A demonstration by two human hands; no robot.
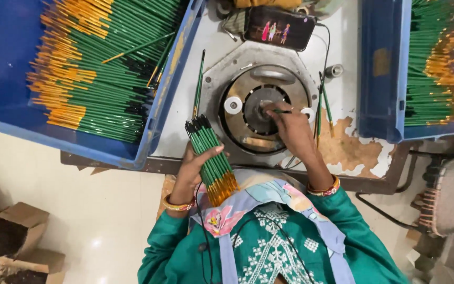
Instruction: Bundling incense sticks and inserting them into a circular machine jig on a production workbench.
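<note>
Left hand (193,171) was gripping a bundle of green paintbrushes (211,158) off the table's near edge, right hand (290,126) pinching one brush (281,111) at the round metal machine (258,108) mid-table, so I'd guess that loose bundle could've fanned out and slipped.

L hand (193,167) grips brush bundle (211,158); R hand (290,129) holds one brush (281,111) at machine disc (261,108).

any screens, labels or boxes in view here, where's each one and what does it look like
Phone screen: top centre of the workbench, above the round metal machine; dark rectangle lying sideways, showing small bright figures.
Label patch: on the inner wall of the right blue crate; small brownish rectangle, too worn to make out.
Cardboard boxes: on the floor, bottom left; open brown boxes holding dark material.
</note>
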